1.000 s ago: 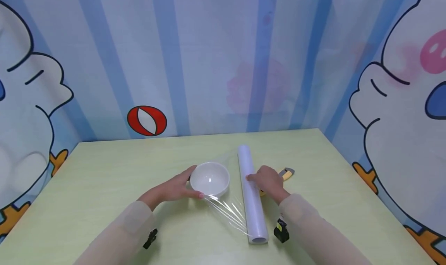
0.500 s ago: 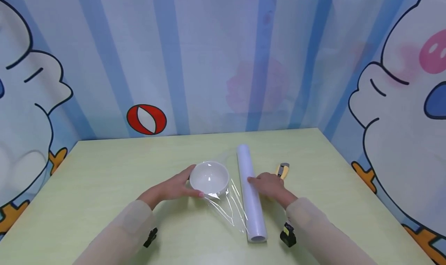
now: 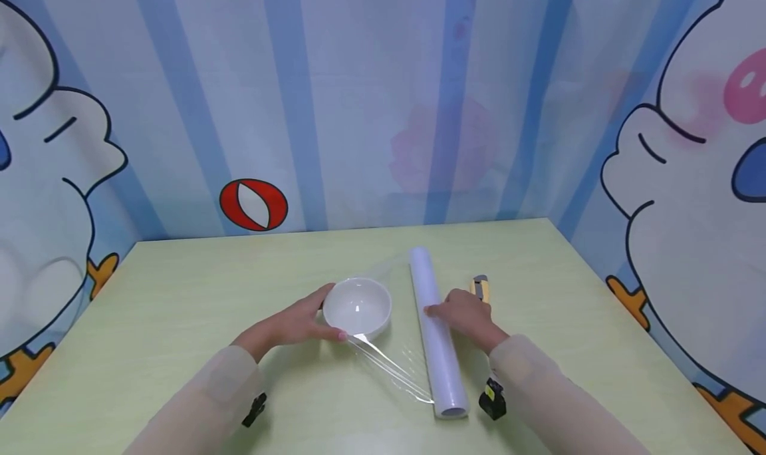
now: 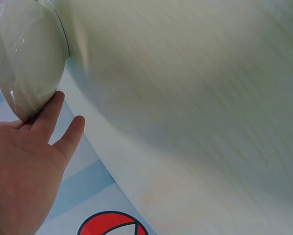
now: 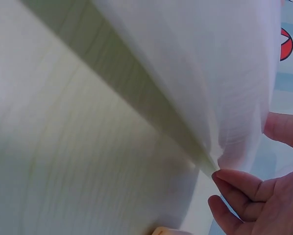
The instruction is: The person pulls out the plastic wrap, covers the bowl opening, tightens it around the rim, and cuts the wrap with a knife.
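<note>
My left hand [image 3: 302,318] holds a white bowl [image 3: 357,306] by its left side, thumb at the near rim and fingers behind. In the left wrist view the bowl [image 4: 31,56] has clear film over it. The plastic wrap [image 3: 389,370] stretches from the bowl to a long roll [image 3: 439,345] lying on the table. My right hand [image 3: 463,314] grips that roll around its middle, its thumb on the left side. In the right wrist view, thumb and fingers hold opposite sides of the roll [image 5: 205,73]. A yellow utility knife [image 3: 481,287] pokes out behind my right hand, mostly hidden.
The pale wooden table [image 3: 197,295] carries all these things. A striped blue cartoon curtain [image 3: 359,109] stands along its back edge and both sides. Small black cameras [image 3: 493,400] hang at both wrists.
The roll's near end has shifted slightly to the right, and the wrap toward it looks tauter. The knife has turned from slanting to nearly upright in the head view. My left hand stays at the bowl.
</note>
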Motion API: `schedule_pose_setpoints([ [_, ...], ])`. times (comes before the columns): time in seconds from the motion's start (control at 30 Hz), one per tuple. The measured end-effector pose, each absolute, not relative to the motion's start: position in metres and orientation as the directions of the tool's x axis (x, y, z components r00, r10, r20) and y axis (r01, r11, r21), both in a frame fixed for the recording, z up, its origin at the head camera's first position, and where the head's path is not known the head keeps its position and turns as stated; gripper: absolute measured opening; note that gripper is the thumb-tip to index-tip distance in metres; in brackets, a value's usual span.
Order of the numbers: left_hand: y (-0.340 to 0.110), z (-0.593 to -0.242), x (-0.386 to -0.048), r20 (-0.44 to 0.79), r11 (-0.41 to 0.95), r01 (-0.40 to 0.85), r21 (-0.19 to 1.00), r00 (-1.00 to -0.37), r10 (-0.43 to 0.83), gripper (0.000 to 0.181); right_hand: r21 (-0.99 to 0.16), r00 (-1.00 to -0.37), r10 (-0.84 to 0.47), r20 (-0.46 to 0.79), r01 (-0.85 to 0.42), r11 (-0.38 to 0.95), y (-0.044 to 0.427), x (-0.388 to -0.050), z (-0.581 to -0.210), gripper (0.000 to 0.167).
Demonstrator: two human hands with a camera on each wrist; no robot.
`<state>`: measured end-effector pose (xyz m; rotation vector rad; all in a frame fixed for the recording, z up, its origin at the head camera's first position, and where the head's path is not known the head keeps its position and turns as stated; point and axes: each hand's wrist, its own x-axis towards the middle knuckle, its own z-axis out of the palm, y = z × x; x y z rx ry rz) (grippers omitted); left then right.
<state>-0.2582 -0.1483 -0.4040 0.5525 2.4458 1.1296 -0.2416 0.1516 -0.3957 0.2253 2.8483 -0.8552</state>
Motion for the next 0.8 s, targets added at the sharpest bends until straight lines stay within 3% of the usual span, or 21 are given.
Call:
schedule_pose_setpoints([
  [0.2,-0.148,-0.403,-0.258,-0.176,0.597,0.19,0.78,-0.848,0.5,0.091,-0.471,-0.985,0.057,-0.163,0.128,0.873,0.156,-0.236,-0.394,0.041],
  [0.47,-0.15,-0.401,-0.256,-0.164,0.587,0.204,0.783,-0.843,0.513,0.089,-0.473,-0.967,-0.003,-0.254,0.121,0.873,0.161,-0.225,-0.392,0.053],
  [0.8,-0.153,-0.402,-0.255,-0.163,0.586,0.201,0.785,-0.846,0.508,0.09,-0.445,-0.984,0.061,-0.166,0.131,0.886,0.158,-0.229,-0.395,0.039],
])
